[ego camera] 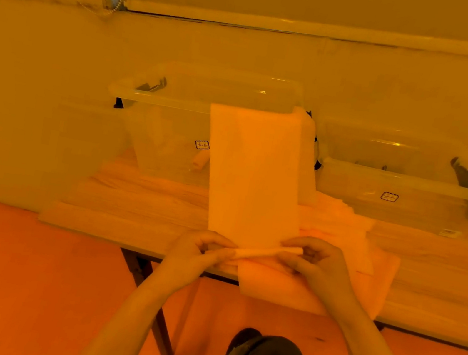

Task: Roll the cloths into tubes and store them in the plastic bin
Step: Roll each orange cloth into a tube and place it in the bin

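A long pale rectangular cloth lies on the light wooden worktop, its far end draped up against the clear plastic bin on the left. Its near edge is rolled into a thin tube — the left hand pinches one end with curled fingers, the right hand pinches the other. Under the hands a loose pile of more pale cloths spreads over the worktop's front edge. A rolled cloth shows through the left bin's wall. A second clear plastic bin stands to the right.
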